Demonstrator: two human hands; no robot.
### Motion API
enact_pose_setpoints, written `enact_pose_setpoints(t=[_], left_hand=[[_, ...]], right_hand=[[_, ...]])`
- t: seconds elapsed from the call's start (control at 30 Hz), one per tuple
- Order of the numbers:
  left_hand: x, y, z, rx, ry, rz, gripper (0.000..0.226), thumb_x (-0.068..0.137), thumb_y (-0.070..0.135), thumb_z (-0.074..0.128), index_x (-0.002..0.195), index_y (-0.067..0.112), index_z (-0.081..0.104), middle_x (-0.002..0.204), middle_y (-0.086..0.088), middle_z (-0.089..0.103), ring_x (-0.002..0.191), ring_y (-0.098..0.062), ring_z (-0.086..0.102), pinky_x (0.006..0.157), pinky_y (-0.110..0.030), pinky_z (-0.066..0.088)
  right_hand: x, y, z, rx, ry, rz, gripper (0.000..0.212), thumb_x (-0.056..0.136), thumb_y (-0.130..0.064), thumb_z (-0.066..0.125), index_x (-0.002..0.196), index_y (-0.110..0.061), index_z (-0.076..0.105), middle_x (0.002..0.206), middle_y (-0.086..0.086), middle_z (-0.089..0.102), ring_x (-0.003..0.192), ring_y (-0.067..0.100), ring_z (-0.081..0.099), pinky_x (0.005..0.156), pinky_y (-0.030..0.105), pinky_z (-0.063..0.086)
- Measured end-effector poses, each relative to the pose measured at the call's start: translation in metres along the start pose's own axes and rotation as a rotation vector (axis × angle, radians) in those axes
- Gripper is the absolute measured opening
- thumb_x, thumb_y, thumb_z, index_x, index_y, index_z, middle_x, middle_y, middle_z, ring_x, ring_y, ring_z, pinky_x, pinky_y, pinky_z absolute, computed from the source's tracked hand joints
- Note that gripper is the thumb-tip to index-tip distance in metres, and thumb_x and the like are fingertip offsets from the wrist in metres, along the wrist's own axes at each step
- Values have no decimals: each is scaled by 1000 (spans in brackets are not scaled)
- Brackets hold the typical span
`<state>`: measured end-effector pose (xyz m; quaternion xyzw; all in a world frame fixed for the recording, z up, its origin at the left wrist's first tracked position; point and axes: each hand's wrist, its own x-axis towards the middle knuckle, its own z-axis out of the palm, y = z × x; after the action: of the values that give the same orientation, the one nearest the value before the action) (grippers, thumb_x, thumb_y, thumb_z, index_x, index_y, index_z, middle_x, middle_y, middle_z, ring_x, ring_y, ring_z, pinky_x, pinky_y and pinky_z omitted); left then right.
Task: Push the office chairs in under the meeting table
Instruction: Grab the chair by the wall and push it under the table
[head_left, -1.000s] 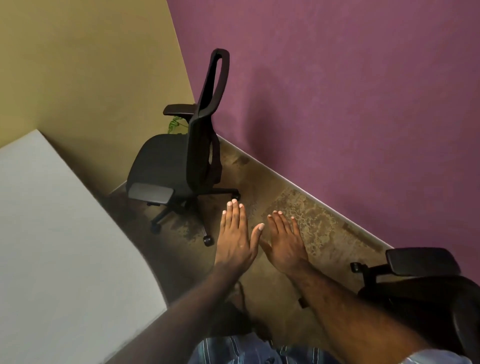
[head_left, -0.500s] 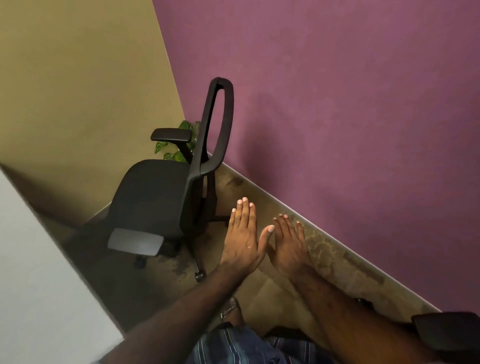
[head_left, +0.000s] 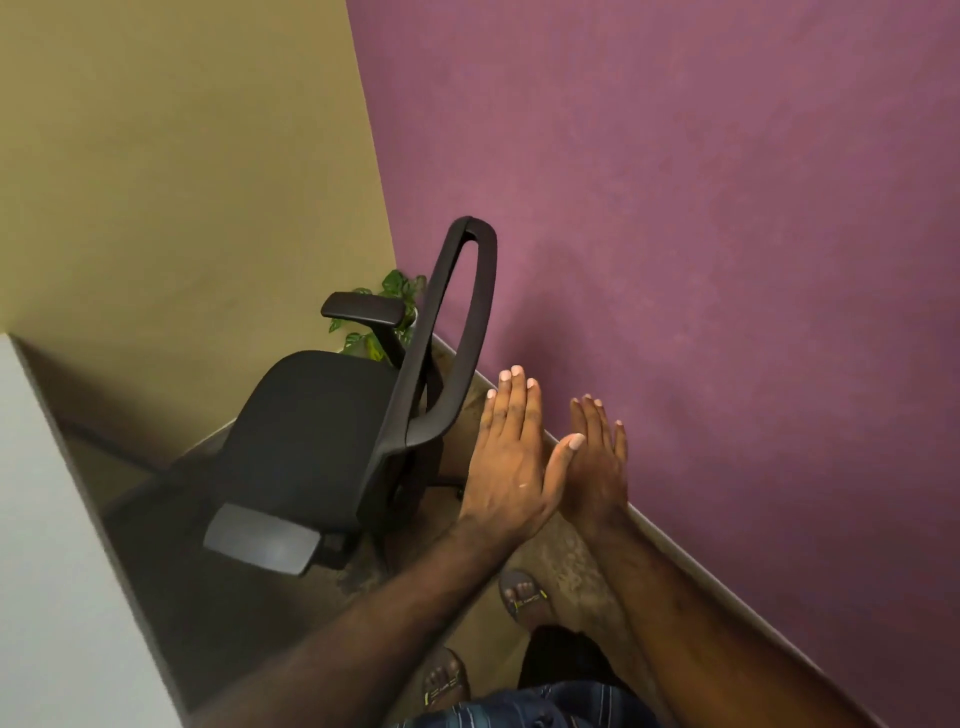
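A black office chair (head_left: 311, 436) stands in the corner, its seat facing left toward the white meeting table (head_left: 47, 545), whose edge fills the lower left. Its looped backrest rises just left of my hands. My left hand (head_left: 511, 457) is stretched out flat, fingers straight, close behind the backrest without touching it. My right hand (head_left: 597, 462) is flat too, just to the right and partly behind the left thumb. Neither hand holds anything.
A purple wall (head_left: 701, 260) runs along the right, an ochre wall (head_left: 182, 182) along the left. A green plant (head_left: 384, 312) sits in the corner behind the chair. My sandalled feet (head_left: 524, 597) stand on mottled brown floor between the chair and the purple wall.
The view has closed in on the corner chair, which now looms larger. The second chair at the lower right has left the view. Both hands stay flat, now nearer the backrest.
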<state>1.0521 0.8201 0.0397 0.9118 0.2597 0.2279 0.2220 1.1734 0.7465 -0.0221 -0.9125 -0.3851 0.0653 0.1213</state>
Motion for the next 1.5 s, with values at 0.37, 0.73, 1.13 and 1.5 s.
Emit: enact_pose_setpoints(t=[0.37,0.73,1.13,1.5], left_hand=[[95,-28,-32,363,-2,-444,81,110,54,28,166,-3,10,175,-23,4,163,-33,-7,132,-51,-4],[102,-32,-37,331,-81,-775,88,105,71,12,169,11,11,177,-10,11,164,-27,1,131,-56,-2],[105,-44,-40,344,4,-866,88,104,74,20,160,9,39,147,-10,59,136,-26,55,119,-45,38],[108,-65,-57,225,-145,-954,117,76,105,15,144,16,48,134,-13,65,123,-31,62,108,-55,49]], right_hand=[[147,-45,-37,314,254,-382,72,113,-57,38,165,-8,41,174,13,37,163,29,31,131,55,27],[225,-104,-65,349,-32,-815,51,107,-49,66,147,-19,68,167,6,50,165,23,24,135,52,11],[255,-131,-66,46,-141,-883,63,95,-80,45,137,-42,73,160,-10,57,162,16,28,134,54,2],[266,-160,-66,-88,-189,-816,67,90,-90,42,125,-45,78,156,-12,60,159,17,31,131,58,5]])
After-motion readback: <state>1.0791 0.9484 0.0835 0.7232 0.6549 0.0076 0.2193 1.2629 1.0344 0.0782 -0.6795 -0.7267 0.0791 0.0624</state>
